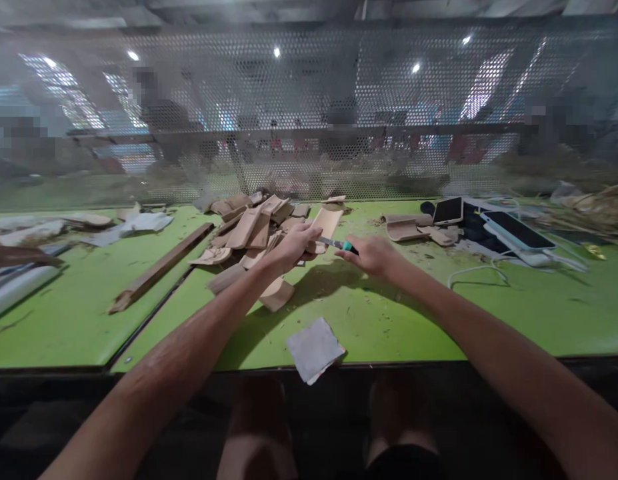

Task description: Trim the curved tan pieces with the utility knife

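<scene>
My left hand (299,245) is closed on a pale, curved wooden piece (327,221), which sticks up past the fingers. A knife (347,247) with a green and black handle is gripped in my right hand (369,255). Its blade points left and meets the area by my left fingers and the lower part of the piece. Just left of my left hand lies a heap of similar curved wooden pieces (246,228). One more piece (277,294) rests in front of the heap. A grey folded sheet (315,349) lies at the front edge of the table.
The green table (403,327) carries a long wooden strip (161,268) at left. At right are a wooden trough-like piece (405,227), two phones (447,211) (521,230) and white cables (476,269). A perforated screen (299,100) stands behind, with blurred people beyond.
</scene>
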The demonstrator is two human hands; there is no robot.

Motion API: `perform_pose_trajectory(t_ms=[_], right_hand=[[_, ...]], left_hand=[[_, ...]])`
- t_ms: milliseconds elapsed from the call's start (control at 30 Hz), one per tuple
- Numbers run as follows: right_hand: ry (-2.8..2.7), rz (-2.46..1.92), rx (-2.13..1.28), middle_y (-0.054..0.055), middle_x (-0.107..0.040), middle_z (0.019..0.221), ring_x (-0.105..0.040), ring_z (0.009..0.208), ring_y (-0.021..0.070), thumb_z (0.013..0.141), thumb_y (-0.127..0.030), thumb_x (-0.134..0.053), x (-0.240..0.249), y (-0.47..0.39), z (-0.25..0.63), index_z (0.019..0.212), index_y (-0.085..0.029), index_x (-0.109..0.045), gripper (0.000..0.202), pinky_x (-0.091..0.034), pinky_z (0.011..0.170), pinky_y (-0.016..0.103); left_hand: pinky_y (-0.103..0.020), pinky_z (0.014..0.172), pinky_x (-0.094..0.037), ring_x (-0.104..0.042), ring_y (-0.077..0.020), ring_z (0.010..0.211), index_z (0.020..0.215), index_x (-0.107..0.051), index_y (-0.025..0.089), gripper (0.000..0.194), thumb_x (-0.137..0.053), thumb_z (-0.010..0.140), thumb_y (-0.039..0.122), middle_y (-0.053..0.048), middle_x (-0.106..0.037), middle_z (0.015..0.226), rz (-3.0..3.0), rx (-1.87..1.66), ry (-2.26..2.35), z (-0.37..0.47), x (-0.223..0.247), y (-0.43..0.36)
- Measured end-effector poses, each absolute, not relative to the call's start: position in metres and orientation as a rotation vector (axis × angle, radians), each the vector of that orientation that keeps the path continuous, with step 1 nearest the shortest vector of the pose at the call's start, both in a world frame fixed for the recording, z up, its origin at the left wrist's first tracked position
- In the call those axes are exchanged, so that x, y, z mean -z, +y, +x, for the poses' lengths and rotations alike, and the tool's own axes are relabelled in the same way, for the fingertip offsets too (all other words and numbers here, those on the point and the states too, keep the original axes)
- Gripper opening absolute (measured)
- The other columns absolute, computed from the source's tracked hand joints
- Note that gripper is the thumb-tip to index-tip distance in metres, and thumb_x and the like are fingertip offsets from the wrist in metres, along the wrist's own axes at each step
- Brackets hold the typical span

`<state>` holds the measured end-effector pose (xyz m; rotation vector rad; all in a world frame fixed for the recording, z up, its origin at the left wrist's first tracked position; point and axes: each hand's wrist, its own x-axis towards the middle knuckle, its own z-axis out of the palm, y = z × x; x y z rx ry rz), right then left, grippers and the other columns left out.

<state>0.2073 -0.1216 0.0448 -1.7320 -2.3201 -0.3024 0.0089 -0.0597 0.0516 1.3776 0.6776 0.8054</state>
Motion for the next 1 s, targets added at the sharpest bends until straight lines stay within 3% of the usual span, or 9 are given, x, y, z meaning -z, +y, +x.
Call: perform_pose_trajectory(t_ms=[233,367,600,833,900,1000], right_hand=[[-2.324,-1.722,0.442,0.014,-0.068,0.078,-0.055,0.063,0.0200,0.096,-0.073,-0.007,-0.044,-0.123,0.205,0.103,-0.011,-0.065,0.085,-0.025,0.056,0.029],[-2.238,-1.795,0.351,0.012,-0.065,0.074,-0.053,0.058,0.0186,0.096,-0.073,-0.009,-0.048,-0.116,0.219,0.101,-0.012,-0.064,0.083,-0.028,0.055,0.028],[-1.900,-1.992,0.329,0.012,-0.062,0.075,-0.053,0.066,0.0223,0.096,-0.072,-0.012,-0.055,-0.103,0.263,0.092,-0.015,-0.062,0.076,-0.027,0.058,0.031],[-2.243,-1.596,0.100,0.009,-0.061,0.072,-0.047,0.059,0.0169,0.096,-0.073,-0.014,-0.045,-0.117,0.214,0.093,-0.014,-0.061,0.075,-0.027,0.057,0.029],[-2.311,-1.600,0.129,0.011,-0.063,0.075,-0.047,0.059,0.0170,0.097,-0.072,-0.015,-0.041,-0.120,0.204,0.094,-0.014,-0.062,0.074,-0.025,0.056,0.029],[-2.300,-1.682,0.231,0.012,-0.065,0.076,-0.048,0.059,0.0175,0.097,-0.071,-0.016,-0.041,-0.120,0.205,0.099,-0.013,-0.063,0.074,-0.023,0.055,0.029]], left_hand=[[-0.015,0.036,-0.019,-0.022,-0.0040,0.036,0.074,-0.034,0.022,0.026,-0.051,0.094,0.023,0.010,-0.027,0.050,1.373,-0.823,0.676,0.007,-0.052,-0.059],[-0.015,0.036,-0.021,-0.020,-0.0034,0.037,0.072,-0.036,0.021,0.026,-0.052,0.093,0.023,0.010,-0.026,0.051,1.377,-0.789,0.722,0.007,-0.055,-0.067],[-0.014,0.037,-0.029,-0.030,-0.0037,0.039,0.076,-0.041,0.020,0.024,-0.059,0.089,0.029,0.007,-0.035,0.058,1.455,-0.766,0.712,0.010,-0.055,-0.070],[-0.014,0.037,-0.027,-0.031,-0.0040,0.037,0.074,-0.039,0.020,0.023,-0.055,0.090,0.024,0.008,-0.035,0.053,1.337,-0.879,0.725,0.008,-0.052,-0.059],[-0.015,0.038,-0.031,-0.030,-0.0038,0.037,0.074,-0.039,0.020,0.023,-0.056,0.090,0.023,0.009,-0.034,0.052,1.312,-0.885,0.709,0.007,-0.053,-0.059],[-0.014,0.036,-0.024,-0.023,-0.0027,0.036,0.073,-0.038,0.020,0.027,-0.058,0.089,0.024,0.011,-0.028,0.051,1.307,-0.849,0.690,0.007,-0.054,-0.061]])
